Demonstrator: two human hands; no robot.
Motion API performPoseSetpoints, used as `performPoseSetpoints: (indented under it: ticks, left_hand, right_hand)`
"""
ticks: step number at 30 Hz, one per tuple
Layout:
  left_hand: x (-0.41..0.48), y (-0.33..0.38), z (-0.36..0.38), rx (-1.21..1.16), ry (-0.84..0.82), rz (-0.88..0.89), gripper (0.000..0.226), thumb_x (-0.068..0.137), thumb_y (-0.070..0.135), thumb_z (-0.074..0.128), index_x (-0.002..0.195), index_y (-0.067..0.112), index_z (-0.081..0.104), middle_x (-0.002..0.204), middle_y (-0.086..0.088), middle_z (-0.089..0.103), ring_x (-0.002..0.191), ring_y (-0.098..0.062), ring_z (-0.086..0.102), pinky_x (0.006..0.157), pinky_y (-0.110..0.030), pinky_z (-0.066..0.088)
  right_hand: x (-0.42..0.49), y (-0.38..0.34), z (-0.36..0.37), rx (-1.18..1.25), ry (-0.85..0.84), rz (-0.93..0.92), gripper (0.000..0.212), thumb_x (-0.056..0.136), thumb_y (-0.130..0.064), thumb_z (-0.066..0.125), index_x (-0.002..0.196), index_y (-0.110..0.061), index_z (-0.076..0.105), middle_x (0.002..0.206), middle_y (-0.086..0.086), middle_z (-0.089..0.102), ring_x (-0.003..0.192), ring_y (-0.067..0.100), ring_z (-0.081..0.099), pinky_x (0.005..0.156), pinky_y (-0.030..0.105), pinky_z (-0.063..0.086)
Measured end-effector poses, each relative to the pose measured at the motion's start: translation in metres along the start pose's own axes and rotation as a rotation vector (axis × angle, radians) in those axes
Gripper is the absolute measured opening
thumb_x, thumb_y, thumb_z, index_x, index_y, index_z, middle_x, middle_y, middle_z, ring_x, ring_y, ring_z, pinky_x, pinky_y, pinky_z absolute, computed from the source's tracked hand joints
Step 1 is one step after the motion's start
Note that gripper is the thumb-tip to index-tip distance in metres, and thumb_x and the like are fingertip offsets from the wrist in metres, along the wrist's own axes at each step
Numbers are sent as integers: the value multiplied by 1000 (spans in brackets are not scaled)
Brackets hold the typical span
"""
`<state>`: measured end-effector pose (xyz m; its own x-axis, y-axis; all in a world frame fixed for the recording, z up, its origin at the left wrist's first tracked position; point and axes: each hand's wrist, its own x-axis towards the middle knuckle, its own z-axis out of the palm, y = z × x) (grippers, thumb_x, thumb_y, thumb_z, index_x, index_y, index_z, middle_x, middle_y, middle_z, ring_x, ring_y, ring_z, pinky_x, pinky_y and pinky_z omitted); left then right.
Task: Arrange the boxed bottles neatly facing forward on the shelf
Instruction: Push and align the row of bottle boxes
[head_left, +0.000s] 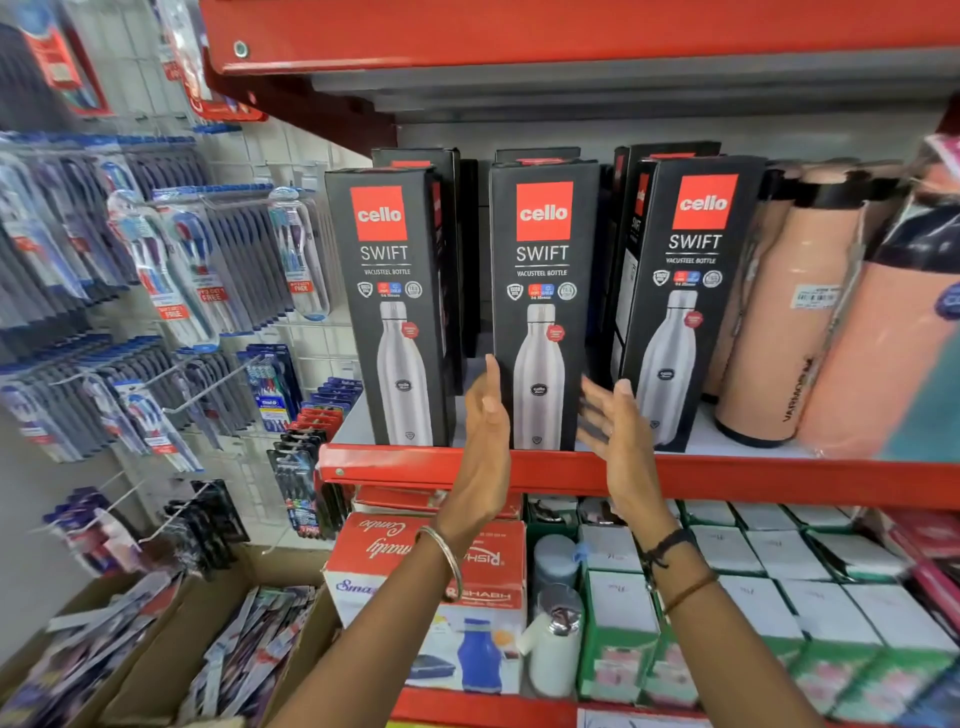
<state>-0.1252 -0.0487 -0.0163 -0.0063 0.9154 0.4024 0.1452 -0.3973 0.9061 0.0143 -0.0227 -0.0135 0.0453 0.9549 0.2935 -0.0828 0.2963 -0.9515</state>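
Observation:
Three black boxed bottles stand upright at the front of the red shelf (727, 475), logos facing me: a left box (395, 306), a middle box (543, 306) and a right box (685, 301) that is turned slightly left. More black boxes stand behind them. My left hand (488, 421) is open, palm toward the middle box's left edge, a little in front of it. My right hand (618, 421) is open on the middle box's right side, overlapping the right box's lower corner. Neither hand grips a box.
Peach flasks (789, 312) wrapped in plastic fill the shelf's right end. Toothbrush packs (171, 270) hang on the wire grid at left. Below are a red and white carton (415, 566), green and white boxes (753, 587) and cardboard bins (156, 649) of packets.

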Motion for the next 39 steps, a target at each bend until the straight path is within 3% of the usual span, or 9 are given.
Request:
performPoseSetpoints:
  ticks: [6, 9, 13, 17, 20, 22, 27, 30, 39]
  left_hand:
    - [-2, 7, 21, 32, 235, 61, 84, 74, 87, 13, 143, 39, 17, 154, 10, 18, 145, -6, 17, 123, -36, 13]
    - [-10, 12, 41, 69, 388, 277, 69, 90, 69, 21, 142, 25, 33, 151, -4, 30, 145, -15, 26, 121, -42, 22]
    - [-17, 23, 77, 48, 188, 543, 61, 99, 50, 22, 138, 9, 43, 148, -4, 39, 142, -17, 35, 116, -38, 31]
    - [2, 25, 113, -37, 29, 317, 55, 97, 44, 22, 147, 24, 31, 157, 12, 23, 146, 2, 18, 120, -21, 18]
    - [23, 24, 126, -86, 21, 84, 41, 102, 43, 16, 142, 43, 21, 155, 22, 11, 132, 28, 10, 104, 4, 12]
    - [37, 23, 127, -118, 66, -18, 41, 103, 39, 11, 143, 41, 21, 158, 18, 10, 131, 26, 13, 99, 9, 11]
    - [47, 16, 123, -190, -10, -75, 61, 88, 71, 6, 144, 51, 23, 161, 17, 13, 150, -8, 7, 124, -47, 5]
    - [38, 21, 121, -189, -38, -51, 58, 74, 85, 7, 126, 68, 28, 153, 27, 18, 151, -13, 9, 123, -52, 8]
    - [10, 25, 124, -107, -35, -68, 62, 90, 62, 2, 147, 44, 20, 133, 48, 23, 143, 1, 18, 123, -51, 14]
  right_hand:
    - [-6, -2, -11, 3, -46, -36, 61, 93, -56, 25, 134, -19, 50, 137, 0, 53, 119, 8, 52, 111, 37, 38]
    - [-9, 1, -30, 19, 117, -211, 57, 95, -51, 27, 130, -16, 54, 135, 0, 57, 122, 7, 56, 108, 32, 43]
    - [0, -3, -65, 66, 379, -398, 57, 94, -45, 28, 131, -11, 54, 134, 1, 58, 128, 10, 52, 107, 27, 41]
    - [18, 0, -92, 21, 394, -266, 56, 96, -49, 23, 139, -22, 46, 145, -4, 48, 135, 6, 42, 117, 34, 31]
    - [29, 4, -102, -28, 300, -164, 61, 94, -56, 20, 142, -24, 40, 150, -3, 42, 138, 11, 39, 118, 43, 28]
    - [33, 5, -106, -26, 240, -113, 65, 91, -61, 19, 141, -25, 42, 150, -1, 43, 136, 15, 41, 116, 42, 30]
    - [35, 7, -112, -12, 174, -30, 68, 89, -67, 18, 137, -27, 47, 148, 2, 45, 130, 21, 46, 106, 35, 35]
    - [34, 6, -118, -16, 190, -32, 62, 95, -57, 16, 136, -25, 49, 147, 4, 47, 131, 23, 47, 107, 35, 37]
    - [12, -4, -132, -16, 125, 16, 71, 86, -65, 21, 135, -23, 51, 141, 7, 52, 118, 18, 54, 100, 33, 42]
